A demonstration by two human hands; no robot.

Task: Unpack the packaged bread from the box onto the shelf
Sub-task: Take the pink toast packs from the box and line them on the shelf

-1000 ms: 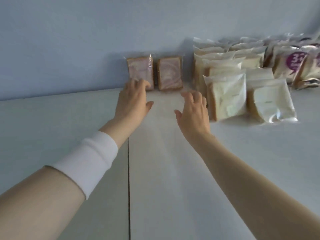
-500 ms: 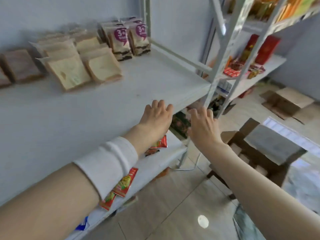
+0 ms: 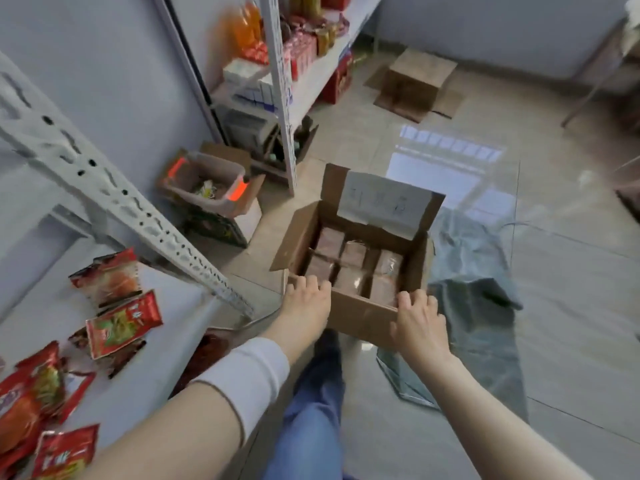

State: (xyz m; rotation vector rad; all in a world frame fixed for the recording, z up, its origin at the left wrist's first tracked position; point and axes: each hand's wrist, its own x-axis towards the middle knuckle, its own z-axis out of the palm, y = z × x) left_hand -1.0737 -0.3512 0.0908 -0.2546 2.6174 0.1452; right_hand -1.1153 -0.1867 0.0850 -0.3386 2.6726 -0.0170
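Open box (image 3: 360,315) in the centre of the frame, down on the floor, flaps folded back, likely so as to leave the packaged bread (image 3: 348,280) within easy reach from above. Bread packed tight, side by side in two rows, probably to stop it sliding; about six brown packs countable, though blurred, and all inside the box, none on a shelf here. Left grip (image 3: 306,299) at the near left corner of the rim, released, fingers fairly straight and reaching over the edge toward the packs, holding nothing. Right grip (image 3: 420,320) at the near right of the rim, fingers bent; clasping the cardboard or merely hovering, cannot tell. Two grips set at opposite ends of the near wall, likely for taking a pack in each. Shelf (image 3: 173,317) at lower left, carrying at least five red snack packets (image 3: 123,323). One more cardboard box (image 3: 415,81) at upper right; one grey bag (image 3: 474,306) just right of the bread box.
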